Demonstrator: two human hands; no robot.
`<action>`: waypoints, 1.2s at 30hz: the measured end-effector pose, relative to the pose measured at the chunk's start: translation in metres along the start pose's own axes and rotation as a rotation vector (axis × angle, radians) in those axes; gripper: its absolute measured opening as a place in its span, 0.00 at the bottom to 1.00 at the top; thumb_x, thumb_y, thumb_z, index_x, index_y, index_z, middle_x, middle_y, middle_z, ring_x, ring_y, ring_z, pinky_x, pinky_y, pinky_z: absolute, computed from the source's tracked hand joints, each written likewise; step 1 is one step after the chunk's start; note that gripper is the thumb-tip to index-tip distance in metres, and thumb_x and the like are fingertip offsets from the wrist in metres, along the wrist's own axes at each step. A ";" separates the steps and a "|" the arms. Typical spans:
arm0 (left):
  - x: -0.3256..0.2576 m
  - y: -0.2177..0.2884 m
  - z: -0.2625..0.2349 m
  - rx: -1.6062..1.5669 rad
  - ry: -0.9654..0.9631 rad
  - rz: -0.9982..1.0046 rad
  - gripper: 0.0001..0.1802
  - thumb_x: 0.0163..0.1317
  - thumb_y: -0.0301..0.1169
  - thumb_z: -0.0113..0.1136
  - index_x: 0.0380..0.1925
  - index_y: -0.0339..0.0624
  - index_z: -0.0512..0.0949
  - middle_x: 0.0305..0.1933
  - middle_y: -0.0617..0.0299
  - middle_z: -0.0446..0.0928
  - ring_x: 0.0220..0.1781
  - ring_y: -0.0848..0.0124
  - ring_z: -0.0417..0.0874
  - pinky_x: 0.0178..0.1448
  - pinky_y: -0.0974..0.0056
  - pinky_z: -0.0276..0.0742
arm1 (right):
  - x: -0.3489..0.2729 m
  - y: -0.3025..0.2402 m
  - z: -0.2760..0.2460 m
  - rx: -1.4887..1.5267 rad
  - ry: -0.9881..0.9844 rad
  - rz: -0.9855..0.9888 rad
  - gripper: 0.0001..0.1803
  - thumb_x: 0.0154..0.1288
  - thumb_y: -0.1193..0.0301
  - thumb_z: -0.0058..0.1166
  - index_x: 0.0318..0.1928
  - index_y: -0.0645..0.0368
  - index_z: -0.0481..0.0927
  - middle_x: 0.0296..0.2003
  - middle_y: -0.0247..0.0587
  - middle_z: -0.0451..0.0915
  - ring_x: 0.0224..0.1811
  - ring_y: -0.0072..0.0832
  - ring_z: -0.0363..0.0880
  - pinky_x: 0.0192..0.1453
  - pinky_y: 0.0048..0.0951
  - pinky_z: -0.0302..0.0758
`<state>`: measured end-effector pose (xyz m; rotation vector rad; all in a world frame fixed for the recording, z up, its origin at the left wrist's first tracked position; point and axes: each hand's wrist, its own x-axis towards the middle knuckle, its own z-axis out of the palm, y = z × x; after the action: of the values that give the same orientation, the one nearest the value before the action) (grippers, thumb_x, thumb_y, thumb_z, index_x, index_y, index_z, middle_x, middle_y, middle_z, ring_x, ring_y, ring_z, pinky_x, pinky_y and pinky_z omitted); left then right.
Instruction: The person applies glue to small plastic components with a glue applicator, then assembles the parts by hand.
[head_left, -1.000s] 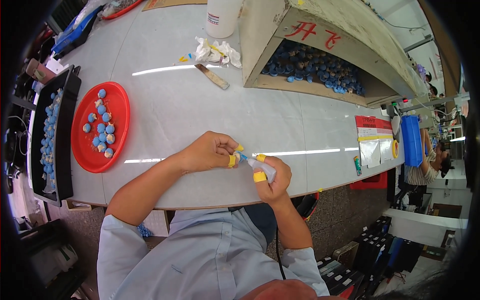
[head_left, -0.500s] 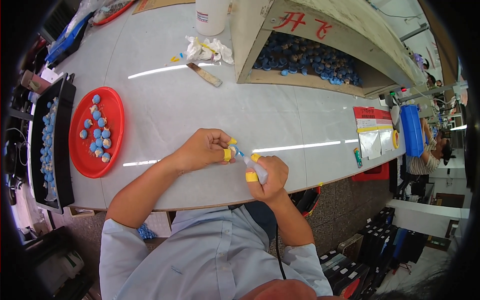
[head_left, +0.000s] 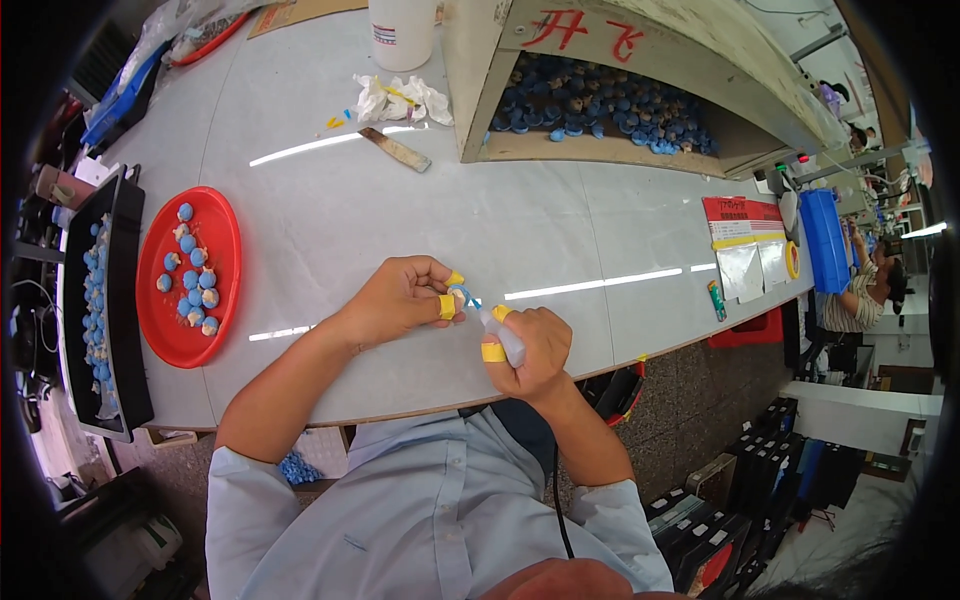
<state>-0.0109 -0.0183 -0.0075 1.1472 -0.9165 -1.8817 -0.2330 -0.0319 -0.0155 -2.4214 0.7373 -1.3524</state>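
Observation:
Between the yellow-taped thumb and fingers of my left hand point(head_left: 405, 292) is a small blue and cream figure piece point(head_left: 459, 296), partly covered by the fingertips. My right hand point(head_left: 538, 350), also with yellow tape on its fingers, grips a small translucent squeeze bottle point(head_left: 503, 340). Its thin blue nozzle points up-left at the piece; whether it touches cannot be made out. Left of my hands, a red oval tray point(head_left: 228, 300) carries several similar blue and cream pieces point(head_left: 190, 281).
A black bin point(head_left: 132, 300) of blue pieces stands at the far left. A wooden shelf box point(head_left: 482, 110) full of blue parts is at the back right. Crumpled tissue point(head_left: 395, 100), a flat scraper point(head_left: 396, 150), a white container point(head_left: 402, 40) and a blue bin point(head_left: 824, 240) also surround the work area.
The whole view has shifted slightly, with the table things moving a little left. Both hands keep their grips, and the bottle's nozzle stays pointed at the piece.

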 end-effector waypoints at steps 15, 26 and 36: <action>0.002 0.001 0.002 0.018 -0.002 0.025 0.16 0.64 0.25 0.63 0.49 0.33 0.73 0.45 0.56 0.79 0.47 0.66 0.86 0.44 0.69 0.81 | 0.002 -0.001 -0.001 0.011 0.020 -0.030 0.14 0.50 0.77 0.60 0.38 0.65 0.74 0.21 0.42 0.75 0.14 0.33 0.68 0.21 0.30 0.64; -0.001 -0.003 0.002 0.025 0.004 0.020 0.16 0.63 0.24 0.64 0.49 0.33 0.73 0.46 0.56 0.79 0.47 0.66 0.86 0.45 0.70 0.82 | -0.002 -0.003 0.002 0.029 0.038 0.015 0.15 0.49 0.75 0.64 0.38 0.63 0.76 0.20 0.39 0.74 0.15 0.33 0.70 0.21 0.30 0.65; 0.001 0.002 0.000 -0.009 0.024 0.019 0.16 0.63 0.24 0.63 0.50 0.34 0.73 0.44 0.57 0.79 0.48 0.65 0.86 0.45 0.69 0.82 | -0.011 0.003 -0.009 0.105 0.138 0.047 0.17 0.53 0.74 0.63 0.43 0.66 0.75 0.25 0.43 0.78 0.17 0.32 0.74 0.23 0.29 0.69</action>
<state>-0.0107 -0.0203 -0.0067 1.1501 -0.9017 -1.8510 -0.2467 -0.0285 -0.0198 -2.2343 0.7316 -1.5116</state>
